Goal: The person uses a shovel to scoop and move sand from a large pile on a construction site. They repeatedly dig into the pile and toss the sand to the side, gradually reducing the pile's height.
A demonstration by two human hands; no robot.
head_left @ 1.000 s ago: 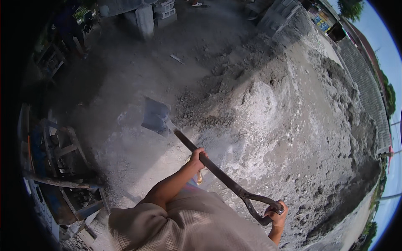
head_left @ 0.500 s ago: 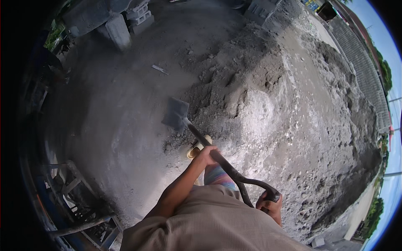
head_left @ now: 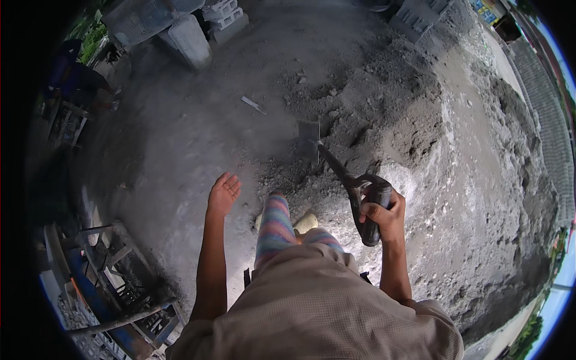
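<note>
A shovel (head_left: 339,169) with a dark shaft and a D-shaped grip slants away from me. My right hand (head_left: 385,217) is wrapped round the grip. The grey square blade (head_left: 309,139) is at the foot of the sand and gravel pile (head_left: 384,129); I cannot tell how deep it sits. My left hand (head_left: 225,193) is off the shaft, out to the left over the ground, its fingers stretched out and holding nothing.
A rusty metal frame (head_left: 123,252) stands at the lower left. Concrete blocks (head_left: 225,18) and a pale slab (head_left: 191,43) are at the far left. A thin strip (head_left: 253,105) lies on the ground. Another person (head_left: 78,78) is at the left edge. A block wall (head_left: 543,102) runs along the right.
My left hand has let go of the shaft and moved left. My right hand has risen forward with the grip, and the blade has shifted right to the pile's edge.
</note>
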